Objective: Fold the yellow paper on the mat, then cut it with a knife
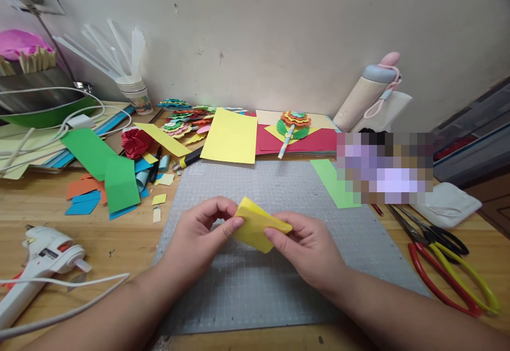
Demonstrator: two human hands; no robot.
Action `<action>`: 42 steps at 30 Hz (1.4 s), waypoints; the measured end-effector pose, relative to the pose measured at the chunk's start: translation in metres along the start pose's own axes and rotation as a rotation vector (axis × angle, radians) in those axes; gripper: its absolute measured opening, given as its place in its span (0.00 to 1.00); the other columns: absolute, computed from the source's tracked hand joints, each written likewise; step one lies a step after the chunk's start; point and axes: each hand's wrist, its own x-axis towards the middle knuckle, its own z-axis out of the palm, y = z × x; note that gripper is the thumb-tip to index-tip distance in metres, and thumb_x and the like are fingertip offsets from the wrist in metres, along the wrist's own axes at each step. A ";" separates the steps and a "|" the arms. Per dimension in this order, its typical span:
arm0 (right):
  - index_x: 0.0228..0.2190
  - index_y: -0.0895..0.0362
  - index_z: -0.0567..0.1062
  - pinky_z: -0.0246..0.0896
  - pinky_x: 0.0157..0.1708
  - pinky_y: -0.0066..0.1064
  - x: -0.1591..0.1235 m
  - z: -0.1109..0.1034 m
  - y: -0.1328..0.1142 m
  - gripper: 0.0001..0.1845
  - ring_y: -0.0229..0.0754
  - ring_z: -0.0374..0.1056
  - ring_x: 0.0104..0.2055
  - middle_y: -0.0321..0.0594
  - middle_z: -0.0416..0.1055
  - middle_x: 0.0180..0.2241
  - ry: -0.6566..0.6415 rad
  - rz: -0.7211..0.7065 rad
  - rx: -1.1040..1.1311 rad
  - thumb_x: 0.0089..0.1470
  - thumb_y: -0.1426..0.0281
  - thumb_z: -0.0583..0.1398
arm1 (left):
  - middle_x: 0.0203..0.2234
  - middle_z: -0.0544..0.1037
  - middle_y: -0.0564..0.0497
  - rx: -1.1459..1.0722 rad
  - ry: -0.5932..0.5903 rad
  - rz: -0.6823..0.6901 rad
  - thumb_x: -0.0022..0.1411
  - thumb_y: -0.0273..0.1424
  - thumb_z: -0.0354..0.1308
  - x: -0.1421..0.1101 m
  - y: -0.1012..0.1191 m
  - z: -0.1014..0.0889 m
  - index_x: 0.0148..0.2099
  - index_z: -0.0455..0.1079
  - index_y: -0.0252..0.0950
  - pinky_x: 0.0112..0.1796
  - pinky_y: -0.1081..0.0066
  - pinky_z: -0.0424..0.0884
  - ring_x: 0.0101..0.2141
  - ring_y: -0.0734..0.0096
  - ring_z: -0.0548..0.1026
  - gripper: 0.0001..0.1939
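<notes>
Both of my hands pinch a folded piece of yellow paper [258, 227] just above the grey cutting mat [255, 292]. My left hand [201, 229] grips its left end between thumb and curled fingers. My right hand [305, 245] holds the right end with thumb on top and fingers underneath. The paper is folded into a small thick wedge, tilted down to the right.
A white glue gun [43, 258] with its cord lies at the left. Scissors [446, 255] with red, yellow and black handles lie at the right. Yellow sheet [231, 136], red sheets, paper flowers [295, 122], green strips [107, 168] and scraps crowd the back. A bottle [368, 93] leans on the wall.
</notes>
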 end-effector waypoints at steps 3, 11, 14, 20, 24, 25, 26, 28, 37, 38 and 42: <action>0.35 0.56 0.75 0.64 0.30 0.29 0.000 0.002 0.000 0.08 0.37 0.67 0.29 0.38 0.73 0.29 -0.142 0.092 0.068 0.54 0.66 0.60 | 0.29 0.73 0.54 -0.004 0.008 -0.038 0.59 0.34 0.60 0.000 0.002 0.000 0.33 0.68 0.37 0.32 0.73 0.66 0.31 0.74 0.70 0.06; 0.30 0.56 0.76 0.59 0.27 0.27 -0.003 0.000 -0.005 0.13 0.36 0.62 0.28 0.35 0.69 0.25 -0.131 0.049 -0.042 0.59 0.63 0.56 | 0.27 0.73 0.56 0.214 -0.052 0.056 0.58 0.32 0.61 -0.006 0.009 0.007 0.33 0.69 0.38 0.31 0.74 0.66 0.29 0.75 0.71 0.04; 0.28 0.56 0.75 0.56 0.25 0.26 -0.005 0.001 -0.010 0.13 0.35 0.59 0.26 0.34 0.65 0.23 -0.102 0.029 -0.069 0.58 0.63 0.56 | 0.26 0.74 0.56 0.190 -0.008 0.034 0.55 0.32 0.62 -0.008 0.010 0.007 0.34 0.71 0.39 0.28 0.75 0.66 0.28 0.74 0.71 0.04; 0.26 0.57 0.73 0.54 0.23 0.27 -0.008 0.002 -0.008 0.14 0.34 0.57 0.24 0.33 0.63 0.22 -0.100 0.062 -0.090 0.58 0.62 0.55 | 0.23 0.78 0.55 0.300 -0.060 0.079 0.57 0.33 0.61 -0.006 0.011 0.003 0.29 0.74 0.38 0.28 0.74 0.65 0.25 0.74 0.73 0.06; 0.26 0.57 0.73 0.54 0.24 0.27 -0.007 0.003 -0.009 0.14 0.35 0.57 0.25 0.34 0.63 0.22 -0.106 0.080 -0.079 0.58 0.61 0.55 | 0.24 0.78 0.56 0.362 -0.059 0.117 0.59 0.33 0.61 -0.009 0.009 0.004 0.31 0.75 0.40 0.28 0.74 0.66 0.26 0.73 0.73 0.05; 0.26 0.57 0.73 0.53 0.23 0.27 -0.008 0.003 -0.009 0.14 0.35 0.57 0.24 0.34 0.63 0.22 -0.105 0.090 -0.066 0.58 0.61 0.55 | 0.25 0.78 0.55 0.377 -0.040 0.133 0.59 0.33 0.61 -0.010 0.008 0.004 0.33 0.75 0.40 0.28 0.73 0.66 0.27 0.73 0.74 0.03; 0.27 0.57 0.73 0.53 0.23 0.27 -0.008 0.003 -0.009 0.15 0.34 0.56 0.24 0.33 0.62 0.22 -0.109 0.101 -0.046 0.58 0.60 0.56 | 0.26 0.78 0.55 0.389 -0.022 0.160 0.59 0.32 0.61 -0.011 0.008 0.004 0.36 0.74 0.41 0.29 0.73 0.67 0.28 0.73 0.74 0.02; 0.27 0.56 0.72 0.53 0.22 0.27 -0.008 0.004 -0.010 0.15 0.34 0.55 0.23 0.33 0.61 0.21 -0.113 0.115 -0.012 0.57 0.59 0.56 | 0.28 0.76 0.55 0.406 -0.018 0.248 0.60 0.30 0.60 -0.013 0.009 0.005 0.38 0.71 0.41 0.31 0.73 0.67 0.30 0.73 0.73 0.03; 0.27 0.56 0.72 0.50 0.21 0.27 -0.011 0.004 -0.007 0.15 0.34 0.53 0.22 0.32 0.58 0.21 -0.085 0.038 -0.116 0.59 0.61 0.54 | 0.28 0.69 0.55 0.410 -0.097 0.202 0.61 0.29 0.58 -0.009 0.015 0.006 0.33 0.63 0.39 0.32 0.71 0.64 0.31 0.73 0.68 0.06; 0.26 0.56 0.72 0.49 0.21 0.27 -0.011 0.004 -0.007 0.15 0.34 0.52 0.22 0.32 0.57 0.20 -0.077 0.030 -0.126 0.60 0.61 0.54 | 0.29 0.69 0.55 0.395 -0.107 0.161 0.60 0.30 0.58 -0.009 0.014 0.007 0.33 0.62 0.39 0.32 0.70 0.64 0.31 0.72 0.68 0.06; 0.25 0.57 0.71 0.48 0.22 0.28 -0.013 0.003 -0.008 0.17 0.34 0.52 0.22 0.31 0.56 0.21 -0.091 0.005 -0.131 0.60 0.61 0.54 | 0.30 0.67 0.54 0.285 -0.139 0.022 0.58 0.30 0.59 -0.012 0.013 0.009 0.34 0.61 0.39 0.35 0.68 0.64 0.33 0.70 0.67 0.07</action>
